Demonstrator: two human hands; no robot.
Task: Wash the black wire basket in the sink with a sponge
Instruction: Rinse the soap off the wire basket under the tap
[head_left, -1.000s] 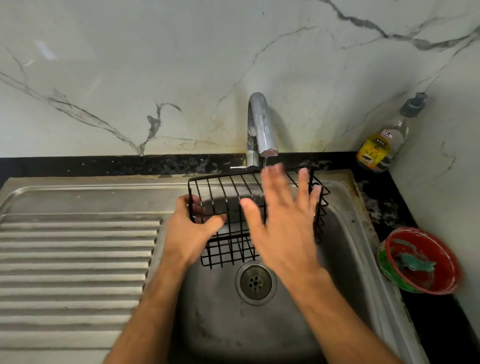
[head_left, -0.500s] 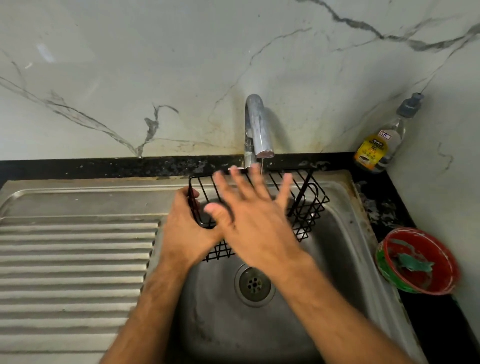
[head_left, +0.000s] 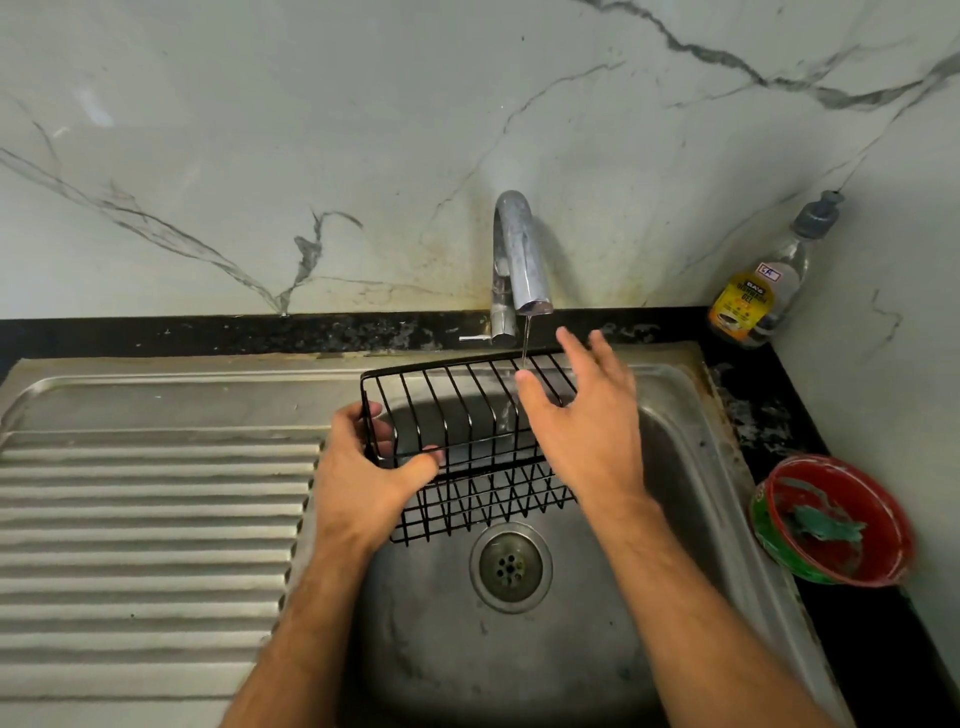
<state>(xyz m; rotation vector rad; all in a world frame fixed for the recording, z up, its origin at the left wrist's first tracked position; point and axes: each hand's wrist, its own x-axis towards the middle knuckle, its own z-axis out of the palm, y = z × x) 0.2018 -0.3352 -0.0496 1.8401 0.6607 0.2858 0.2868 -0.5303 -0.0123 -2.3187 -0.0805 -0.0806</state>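
A black wire basket is held tilted over the steel sink at the centre of the frame, directly under the tap, from whose spout a thin stream of water is seen falling onto the upper wires. The basket's left end is gripped by the left hand, with the thumb hooked over the near rim and the fingers curled round the end wires. The right hand is spread flat, fingers straight and parted, over the basket's right end and holds nothing (whether the palm actually touches the wires cannot be told). The round drain is visible just below the basket, lower centre of the frame. A ribbed draining board fills the left side. At the right edge, on the dark counter, a red bowl is seen with a green scrubbing pad lying inside it, well apart from both hands. In the upper right corner, a bottle of dishwashing gel with a yellow label stands against the marble-patterned wall.
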